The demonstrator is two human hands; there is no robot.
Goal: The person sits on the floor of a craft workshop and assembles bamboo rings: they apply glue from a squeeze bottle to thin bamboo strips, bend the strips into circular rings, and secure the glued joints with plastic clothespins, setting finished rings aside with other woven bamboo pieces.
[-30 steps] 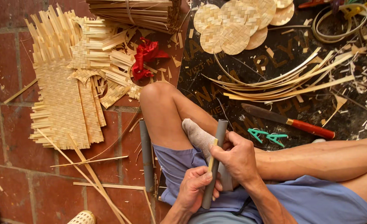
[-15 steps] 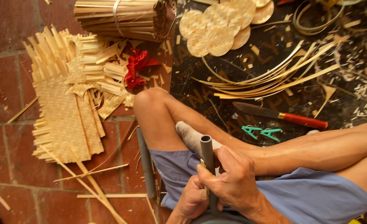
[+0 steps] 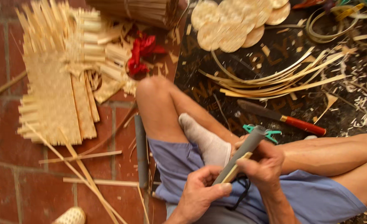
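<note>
Sat cross-legged on the red brick floor (image 3: 9, 182), with a white-socked foot (image 3: 206, 141) tucked up near the middle of the frame. Clamped the lower end of a grey tube (image 3: 249, 143) in the left hand (image 3: 202, 191), fingers curled closed around it, low and centre in the frame, just above the blue shorts. Pinched a pale bamboo sliver (image 3: 238, 167) against the side of that tube with the right hand (image 3: 263, 165), fingers closed on it and thumb pressing down; could not tell whether the sliver was a loose strip or part of a tool. Judged from the lay of things, had plenty already behind: stacked a heap of round woven discs (image 3: 233, 25) at the top centre, laid out a flat woven panel (image 3: 55, 95) with loose ends on the left, and left a sheaf of long curved strips (image 3: 274, 81) on the dark mat (image 3: 200, 89) at the upper right. Scattered pale shavings (image 3: 365, 103) thickly along the right edge, beside a knife with a red handle (image 3: 285, 119) lying apart from both hands. Kept a tied bundle of unsplit sticks (image 3: 146, 10) at the top, seemingly untouched stock. Rested a second grey tube (image 3: 141, 149) on the bricks beside the left thigh, unused. Seemed partway through the batch, with raw material waiting.
</note>
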